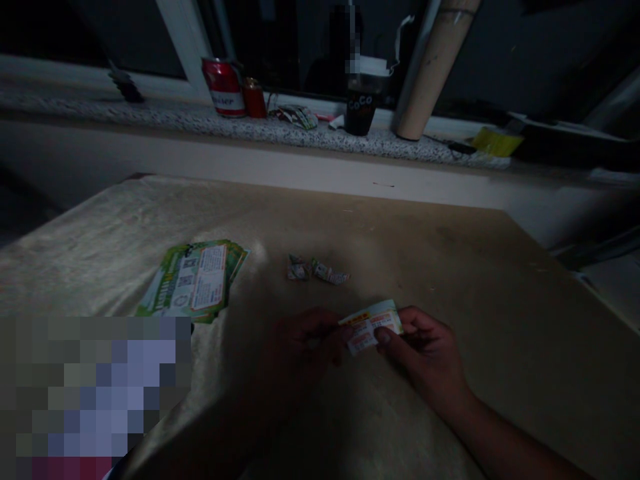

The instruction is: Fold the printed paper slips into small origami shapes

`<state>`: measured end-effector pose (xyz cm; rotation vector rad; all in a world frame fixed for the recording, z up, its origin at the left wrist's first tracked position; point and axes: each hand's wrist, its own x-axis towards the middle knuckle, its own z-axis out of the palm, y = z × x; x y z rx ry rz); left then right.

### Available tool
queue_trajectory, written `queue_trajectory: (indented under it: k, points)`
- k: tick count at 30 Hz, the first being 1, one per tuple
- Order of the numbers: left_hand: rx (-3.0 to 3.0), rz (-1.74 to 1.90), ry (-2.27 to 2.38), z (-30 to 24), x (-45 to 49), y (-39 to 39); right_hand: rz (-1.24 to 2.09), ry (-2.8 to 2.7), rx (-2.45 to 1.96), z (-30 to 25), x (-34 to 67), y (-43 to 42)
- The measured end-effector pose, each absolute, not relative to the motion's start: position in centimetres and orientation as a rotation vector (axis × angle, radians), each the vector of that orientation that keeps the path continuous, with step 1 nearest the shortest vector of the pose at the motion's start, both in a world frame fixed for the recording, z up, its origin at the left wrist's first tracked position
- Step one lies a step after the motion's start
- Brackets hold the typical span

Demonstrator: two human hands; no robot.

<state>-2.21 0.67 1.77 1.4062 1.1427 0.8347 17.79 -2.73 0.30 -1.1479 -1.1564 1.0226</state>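
We've got our left hand (pixel 310 340) and right hand (pixel 433 353) both pinching a printed card (pixel 368 325) over the table (pixel 480 287), text too blurry; cup (pixel 361 112) says "CoCo", red can (pixel 223 88) "iser".

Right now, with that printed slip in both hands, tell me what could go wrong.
The printed slip might tear if the left hand and right hand pull apart. The dim light could make its small print easy to misread. The crumpled pieces just beyond might get brushed aside.
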Motion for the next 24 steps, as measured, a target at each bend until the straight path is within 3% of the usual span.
queue_trajectory:
  k: [24]
  points:
    - [1.601,0.43,0.869,1.5,-2.4,0.1,1.037,-1.124,-1.176,0.6,17.6,-2.8]
